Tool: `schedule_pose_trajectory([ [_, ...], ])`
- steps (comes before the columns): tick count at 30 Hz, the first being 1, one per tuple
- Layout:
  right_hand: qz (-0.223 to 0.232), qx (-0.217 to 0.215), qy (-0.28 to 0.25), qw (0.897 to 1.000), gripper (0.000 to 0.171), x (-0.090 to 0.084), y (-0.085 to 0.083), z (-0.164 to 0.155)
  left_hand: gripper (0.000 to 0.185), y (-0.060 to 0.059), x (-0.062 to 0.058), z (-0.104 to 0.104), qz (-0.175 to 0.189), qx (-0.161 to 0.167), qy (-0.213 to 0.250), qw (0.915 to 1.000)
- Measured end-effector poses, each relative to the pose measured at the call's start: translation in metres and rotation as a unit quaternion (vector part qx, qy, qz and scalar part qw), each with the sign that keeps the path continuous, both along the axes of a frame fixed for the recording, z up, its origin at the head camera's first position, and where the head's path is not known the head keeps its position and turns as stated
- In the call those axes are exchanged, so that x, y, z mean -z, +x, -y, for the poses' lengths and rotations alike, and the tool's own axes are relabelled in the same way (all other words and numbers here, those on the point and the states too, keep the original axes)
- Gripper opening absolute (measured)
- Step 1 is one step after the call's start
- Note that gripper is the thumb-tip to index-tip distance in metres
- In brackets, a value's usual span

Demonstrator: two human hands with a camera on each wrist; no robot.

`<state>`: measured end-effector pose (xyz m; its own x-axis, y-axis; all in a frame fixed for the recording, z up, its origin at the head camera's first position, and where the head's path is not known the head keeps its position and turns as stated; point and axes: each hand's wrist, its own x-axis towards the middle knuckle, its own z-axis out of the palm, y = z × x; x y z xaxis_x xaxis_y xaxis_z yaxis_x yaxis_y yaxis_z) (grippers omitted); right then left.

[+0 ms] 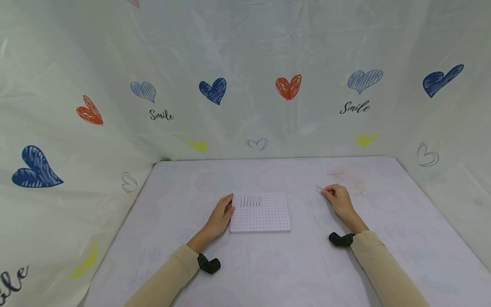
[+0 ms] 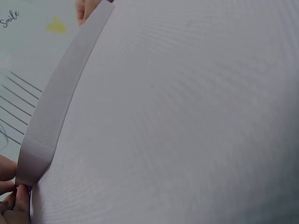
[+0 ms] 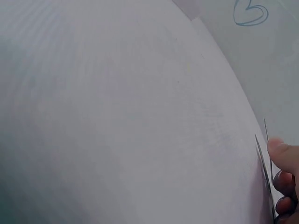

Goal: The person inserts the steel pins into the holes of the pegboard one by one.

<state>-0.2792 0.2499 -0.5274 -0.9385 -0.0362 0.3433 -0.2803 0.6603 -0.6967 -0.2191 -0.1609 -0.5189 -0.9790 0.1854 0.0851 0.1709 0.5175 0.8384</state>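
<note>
A white board with a grid of small holes (image 1: 261,219) lies on the table. Several thin dark pins (image 1: 251,201) stand in a row near its far left part; in the left wrist view, such pins (image 2: 21,111) rise beyond the board's edge (image 2: 56,98). The left hand (image 1: 220,216) grips the board's left side, thumb and fingers at its corner. Right of the board and apart from it, the right hand (image 1: 340,201) pinches thin metal pins (image 1: 319,187). Close up in the right wrist view, a slender pin (image 3: 265,128) passes the thumb (image 3: 280,151).
The white table (image 1: 307,264) has faint coloured marks, with a reddish stain (image 1: 345,177) beyond the right hand. A pale sheet with printed hearts (image 1: 245,51) hangs behind the table and at its sides. Black devices (image 1: 209,264) sit at both wrists.
</note>
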Motion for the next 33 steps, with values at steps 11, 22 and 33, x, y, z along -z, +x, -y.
schedule_pose_trajectory([
  [11,0.059,-0.024,-0.019,0.998,0.021,-0.009,0.002,-0.001,0.052,-0.001,-0.001,0.0,-0.003,-0.002,0.003,1.0],
  [22,0.059,-0.05,-0.031,0.997,0.023,-0.022,0.008,-0.002,0.052,0.001,-0.001,0.0,0.0,0.001,-0.001,1.0],
  [33,0.023,-0.078,-0.118,0.99,0.014,-0.034,0.007,0.013,0.053,0.0,0.001,0.001,0.002,0.002,-0.001,1.0],
])
